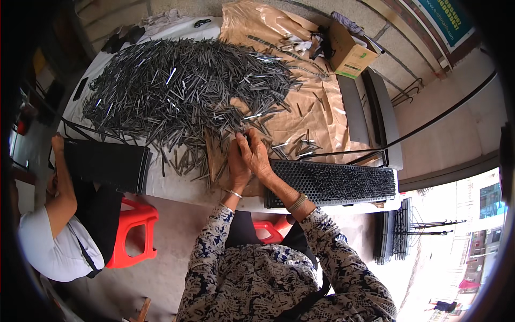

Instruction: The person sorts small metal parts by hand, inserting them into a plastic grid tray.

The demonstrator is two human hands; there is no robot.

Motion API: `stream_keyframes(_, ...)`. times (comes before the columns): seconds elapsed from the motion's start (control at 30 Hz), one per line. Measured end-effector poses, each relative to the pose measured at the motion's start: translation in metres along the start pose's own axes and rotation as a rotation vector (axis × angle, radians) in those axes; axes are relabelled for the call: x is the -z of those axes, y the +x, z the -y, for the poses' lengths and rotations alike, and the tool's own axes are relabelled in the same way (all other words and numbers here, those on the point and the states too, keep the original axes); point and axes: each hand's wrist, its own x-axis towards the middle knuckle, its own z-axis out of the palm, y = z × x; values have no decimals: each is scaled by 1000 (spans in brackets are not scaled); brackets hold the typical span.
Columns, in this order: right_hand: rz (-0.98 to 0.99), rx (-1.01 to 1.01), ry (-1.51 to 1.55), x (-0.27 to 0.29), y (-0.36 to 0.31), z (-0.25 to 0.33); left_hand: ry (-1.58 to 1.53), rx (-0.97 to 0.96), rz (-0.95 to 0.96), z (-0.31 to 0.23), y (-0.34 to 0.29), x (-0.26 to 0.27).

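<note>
My left hand [237, 165] and my right hand [257, 154] meet at the near edge of a big heap of thin dark strips [182, 88]. Fingers of both are closed and the hands touch each other. Whatever they pinch is hidden or too small to make out against the strips. Right of my right wrist lies a long black perforated tray [330, 180] at the table's front edge. Rows of small holes cover its top, and dark pieces appear to stand in many of them. Brown paper [316, 115] lies under part of the heap, with several loose strips scattered on it.
A person [64, 225] sits at the left beside another black tray [107, 163], near a red stool [131, 231]. A cardboard box [351, 51] stands at the back right. A thin black rod [429, 115] slants across the right side. Black racks [394, 231] stand at the lower right.
</note>
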Motion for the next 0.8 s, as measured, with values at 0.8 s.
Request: stream_keyframes(0.8, 69, 138, 51, 20, 6, -18, -138, 38, 141, 9, -5, -6)
